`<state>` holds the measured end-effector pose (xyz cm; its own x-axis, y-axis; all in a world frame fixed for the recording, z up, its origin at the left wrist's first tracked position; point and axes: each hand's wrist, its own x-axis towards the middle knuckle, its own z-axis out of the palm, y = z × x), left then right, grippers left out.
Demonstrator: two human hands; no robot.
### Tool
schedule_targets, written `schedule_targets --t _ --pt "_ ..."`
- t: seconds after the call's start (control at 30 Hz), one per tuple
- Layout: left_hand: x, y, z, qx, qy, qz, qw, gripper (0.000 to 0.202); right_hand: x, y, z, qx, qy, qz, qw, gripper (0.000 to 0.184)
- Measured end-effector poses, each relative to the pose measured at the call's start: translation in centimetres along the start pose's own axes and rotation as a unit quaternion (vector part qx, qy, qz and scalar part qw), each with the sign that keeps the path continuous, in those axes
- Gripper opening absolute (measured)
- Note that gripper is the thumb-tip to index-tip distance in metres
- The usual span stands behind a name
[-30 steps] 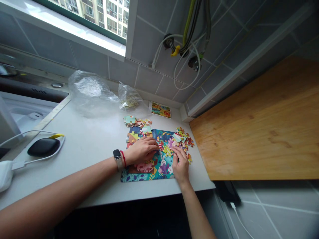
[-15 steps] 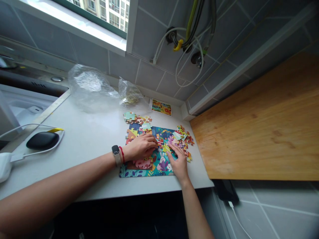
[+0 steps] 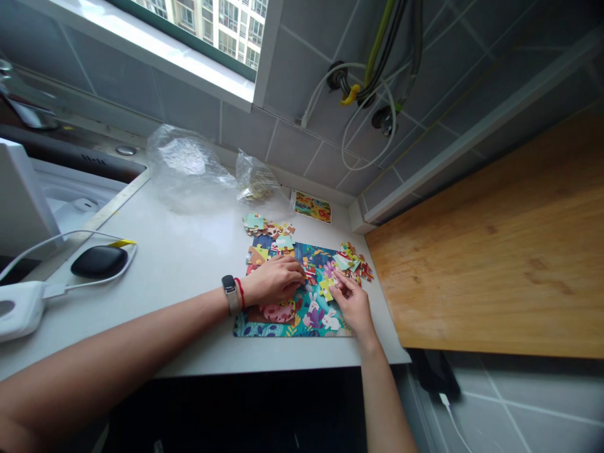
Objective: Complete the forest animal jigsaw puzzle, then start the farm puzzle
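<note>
A colourful puzzle board [image 3: 283,329] with rabbits and plants lies on the white counter, partly covered by loose pieces. My left hand [image 3: 276,278] rests over its middle, fingers curled and pressed together beside a red-and-white puzzle piece [image 3: 310,273]; what its fingertips hold, if anything, is hidden. My right hand [image 3: 355,303] is over the board's right part, thumb and forefinger pinched at the edge of a yellow puzzle piece [image 3: 325,289]. Loose puzzle pieces are piled at the board's right edge [image 3: 363,269] and at its back left [image 3: 255,221].
Behind the board lie a picture card [image 3: 312,207] and two clear plastic bags, one large [image 3: 184,167] and one small [image 3: 255,179]. On the left are a black rounded device [image 3: 99,262], a white cable and a sink. A wooden panel [image 3: 495,251] borders the right side.
The view has shifted slightly, so the scene sits further right. My right hand has drawn its fingers into a pinch, and the yellow piece has moved slightly right. My left hand stays nearly still.
</note>
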<state>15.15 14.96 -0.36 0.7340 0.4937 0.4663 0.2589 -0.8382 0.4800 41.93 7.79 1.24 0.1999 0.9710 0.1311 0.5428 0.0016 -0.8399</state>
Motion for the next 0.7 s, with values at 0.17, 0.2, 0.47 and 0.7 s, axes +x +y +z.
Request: schedule_targets --t 0.17,0.2,0.47,0.7 --pt "0.0 -0.1 0.0 -0.003 0.003 0.002 1.0 0.016 0.4 -0.6 0.5 0.126 0.025 0.062 0.99 0.041" --pt "0.0 -0.1 0.0 -0.002 0.001 0.003 1.0 0.016 0.4 -0.6 0.9 0.149 0.046 0.07 0.985 0.042" --pt "0.1 0.0 -0.1 0.009 -0.011 0.001 1.0 0.015 -0.2 0.5 3.2 0.17 0.127 0.082 0.974 0.049" --pt "-0.1 -0.3 0.7 0.013 0.035 -0.033 0.999 0.025 -0.6 0.3 3.0 0.137 0.125 0.058 0.981 0.045"
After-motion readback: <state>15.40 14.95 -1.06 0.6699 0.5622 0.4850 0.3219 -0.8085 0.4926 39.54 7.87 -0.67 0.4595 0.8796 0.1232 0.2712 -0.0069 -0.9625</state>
